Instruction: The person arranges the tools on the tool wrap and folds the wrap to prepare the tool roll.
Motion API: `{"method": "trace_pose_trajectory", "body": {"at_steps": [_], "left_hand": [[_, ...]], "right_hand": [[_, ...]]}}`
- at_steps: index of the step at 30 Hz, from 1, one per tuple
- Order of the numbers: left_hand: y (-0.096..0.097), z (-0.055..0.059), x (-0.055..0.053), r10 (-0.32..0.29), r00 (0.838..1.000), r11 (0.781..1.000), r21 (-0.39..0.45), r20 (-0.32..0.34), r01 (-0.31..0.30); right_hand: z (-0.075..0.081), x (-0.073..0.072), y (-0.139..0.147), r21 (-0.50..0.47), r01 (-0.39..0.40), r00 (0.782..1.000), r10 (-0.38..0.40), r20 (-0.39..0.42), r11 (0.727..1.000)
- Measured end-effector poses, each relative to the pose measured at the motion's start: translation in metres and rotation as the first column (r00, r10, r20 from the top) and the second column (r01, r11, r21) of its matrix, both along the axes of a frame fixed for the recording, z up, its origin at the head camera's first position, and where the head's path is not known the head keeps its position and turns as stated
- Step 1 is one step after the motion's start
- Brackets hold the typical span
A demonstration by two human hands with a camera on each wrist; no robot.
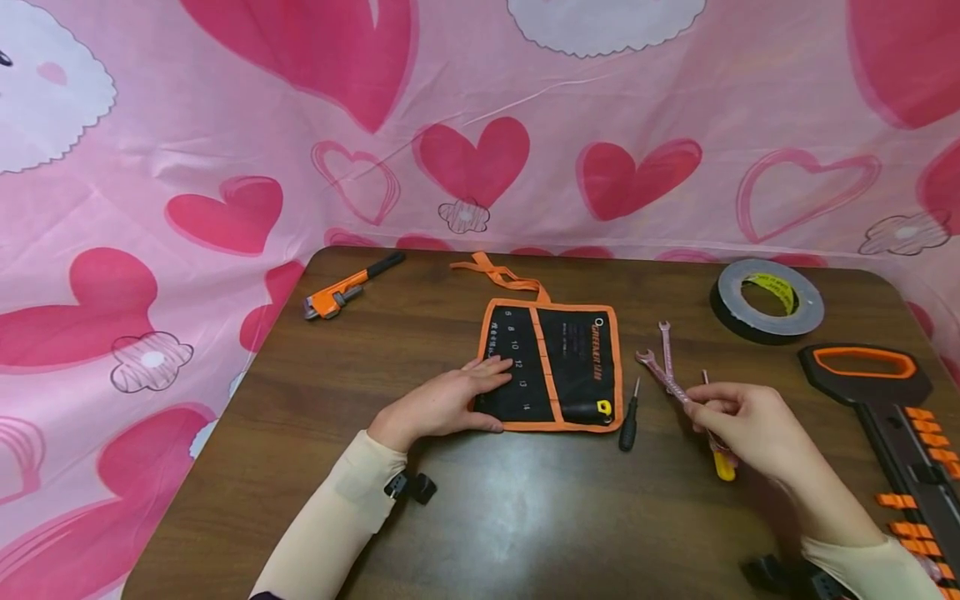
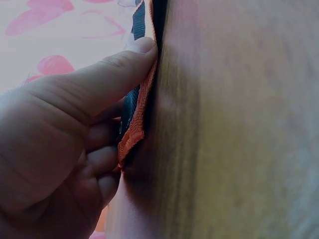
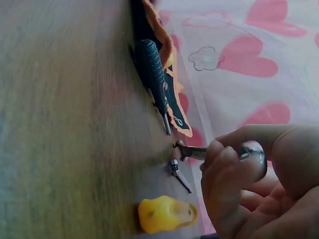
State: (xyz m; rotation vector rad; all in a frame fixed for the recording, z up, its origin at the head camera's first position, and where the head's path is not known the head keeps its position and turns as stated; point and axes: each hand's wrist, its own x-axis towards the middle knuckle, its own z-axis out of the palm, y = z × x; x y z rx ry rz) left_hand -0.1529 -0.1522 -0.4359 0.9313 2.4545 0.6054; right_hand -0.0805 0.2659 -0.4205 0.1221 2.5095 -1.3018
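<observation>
A black tool pouch with orange trim (image 1: 581, 367) lies flat on the table, its left part marked with a column of numbers. My left hand (image 1: 446, 398) rests on its lower left part, fingers stretched over the black fabric; in the left wrist view the thumb lies along the orange edging (image 2: 144, 97). My right hand (image 1: 750, 425) pinches a small metal wrench (image 1: 663, 373) between thumb and fingers, its open end pointing toward the pouch. A second wrench (image 3: 180, 175) lies on the table just beyond. Under the right hand is a yellow-handled screwdriver (image 1: 723, 465), partly hidden.
A black screwdriver (image 1: 628, 425) lies beside the pouch's right edge. An orange pipe wrench (image 1: 337, 293) is at the back left. At the right are a roll of tape (image 1: 727, 308) and a black rack with orange clips (image 1: 870, 375). A heart-patterned cloth (image 1: 480, 167) hangs behind the table.
</observation>
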Motion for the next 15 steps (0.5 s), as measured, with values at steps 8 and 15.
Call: {"method": "trace_pose_trajectory", "body": {"at_steps": [8, 15], "left_hand": [[-0.001, -0.001, -0.001, 0.002, 1.0, 1.0, -0.001, 0.006, -0.002], [-0.001, -0.002, -0.001, -0.002, 1.0, 1.0, 0.011, 0.003, 0.002]], "right_hand": [[-0.01, 0.006, 0.012, -0.202, -0.021, 0.996, 0.002, -0.092, 0.979], [-0.019, 0.01, 0.021, -0.381, -0.039, 0.975, -0.049, -0.217, 0.924]]}}
